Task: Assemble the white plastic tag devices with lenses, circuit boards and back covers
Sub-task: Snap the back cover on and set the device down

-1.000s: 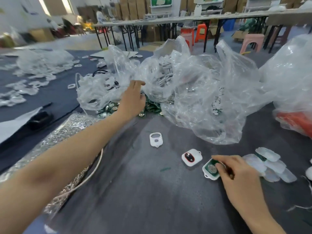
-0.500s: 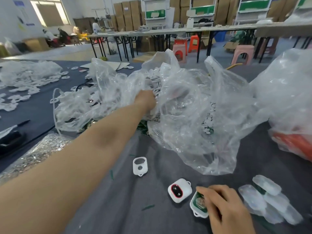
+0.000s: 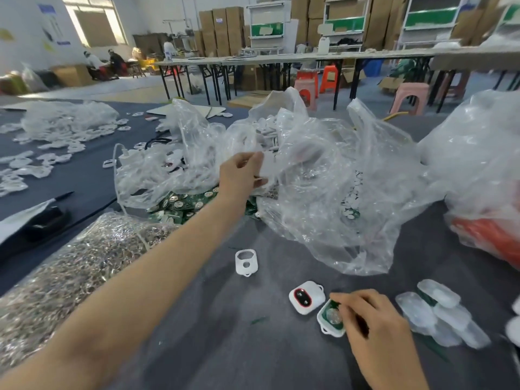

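Silvery metal rings (image 3: 70, 271) are lying bagged at far left; the left hand (image 3: 239, 175) is pinching a blurred white piece (image 3: 268, 166) at the clear plastic bag (image 3: 323, 198). Rightward, an empty white shell (image 3: 246, 262) and a red-ringed tag (image 3: 305, 297) are lying apart on the table (image 3: 197, 347), and the right hand (image 3: 374, 325) is gripping an open shell (image 3: 326, 327) holding a green board (image 3: 327, 312).

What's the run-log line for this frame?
left hand: pinches white piece at clear bag | right hand: holds open shell with green board | red-lens tag, empty shell: on table, untouched
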### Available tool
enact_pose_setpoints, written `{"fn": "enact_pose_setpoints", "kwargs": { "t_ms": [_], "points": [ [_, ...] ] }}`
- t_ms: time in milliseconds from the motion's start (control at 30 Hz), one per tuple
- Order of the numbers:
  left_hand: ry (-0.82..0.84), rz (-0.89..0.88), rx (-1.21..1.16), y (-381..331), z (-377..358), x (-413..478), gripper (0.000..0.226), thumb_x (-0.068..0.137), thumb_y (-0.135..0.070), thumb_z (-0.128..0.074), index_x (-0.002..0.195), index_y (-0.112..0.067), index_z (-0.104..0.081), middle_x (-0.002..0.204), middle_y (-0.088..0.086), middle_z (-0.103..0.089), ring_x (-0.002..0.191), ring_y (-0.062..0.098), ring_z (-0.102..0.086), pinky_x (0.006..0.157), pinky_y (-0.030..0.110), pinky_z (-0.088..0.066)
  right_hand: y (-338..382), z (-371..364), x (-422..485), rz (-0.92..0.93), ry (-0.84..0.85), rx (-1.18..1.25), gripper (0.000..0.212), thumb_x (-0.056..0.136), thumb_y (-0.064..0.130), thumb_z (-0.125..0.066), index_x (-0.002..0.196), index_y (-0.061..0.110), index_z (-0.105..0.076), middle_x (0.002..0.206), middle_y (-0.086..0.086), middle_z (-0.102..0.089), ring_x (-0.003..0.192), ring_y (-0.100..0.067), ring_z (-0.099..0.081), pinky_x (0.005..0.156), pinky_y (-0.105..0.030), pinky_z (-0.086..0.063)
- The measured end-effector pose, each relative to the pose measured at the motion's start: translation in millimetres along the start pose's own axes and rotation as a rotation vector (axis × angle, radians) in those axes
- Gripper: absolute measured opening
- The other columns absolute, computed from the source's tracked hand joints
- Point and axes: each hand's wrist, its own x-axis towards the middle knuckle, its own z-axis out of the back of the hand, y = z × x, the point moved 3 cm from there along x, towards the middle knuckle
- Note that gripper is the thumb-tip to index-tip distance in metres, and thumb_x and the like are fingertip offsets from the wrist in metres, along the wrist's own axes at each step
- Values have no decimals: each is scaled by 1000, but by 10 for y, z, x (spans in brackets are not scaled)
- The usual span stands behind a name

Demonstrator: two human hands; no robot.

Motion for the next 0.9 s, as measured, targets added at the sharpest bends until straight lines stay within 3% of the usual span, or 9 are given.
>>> {"fn": "enact_pose_setpoints", "kwargs": {
  "t_ms": [133,233,333,467,667,900],
  "points": [
    [117,17,5,236,66,-1112,14,93,-17,-61,85,-21,-72,74,-2,-67,54,9,-59,49,19,-50,1,148,-12,-236,17,290,30,80,-3,-70,82,26,-73,85,8,-65,75,-8,-61,66,-10,-44],
    [365,113,3,440,-63,-1709,18,91,-7,-62,104,-16,-72,85,-5,-74,68,7,-68,63,19,-54,-1,303,-3,-355,-29,438,24,89,6,-63,86,29,-71,87,9,-70,83,-2,-64,71,-8,-45],
    [541,153,-68,507,-212,-1972,28,89,1,-62,106,-20,-71,96,-5,-75,85,5,-68,74,16,-52,50,391,-15,-448,-2,700,17,92,11,-60,95,22,-73,81,2,-73,71,-8,-66,67,-17,-52],
    [532,196,-187,554,-273,-2100,28,88,5,-60,103,-17,-71,98,8,-75,89,17,-70,76,24,-56,99,472,-12,-443,18,850,19,88,0,-61,100,11,-72,70,-3,-68,60,-12,-60,60,-20,-52],
    [576,163,-192,570,-278,-2093,27,90,5,-58,103,-16,-71,89,11,-75,83,21,-72,72,23,-56,121,482,-2,-388,95,886,24,87,-5,-60,99,14,-70,67,-3,-65,60,-11,-60,58,-20,-51],
    [551,147,-150,673,-253,-2082,10,85,-1,-67,94,-5,-70,89,16,-74,85,27,-73,74,23,-55,103,425,-5,-375,82,841,29,89,-3,-58,95,22,-71,73,-7,-65,60,-12,-58,58,-22,-51]
  ]
}}
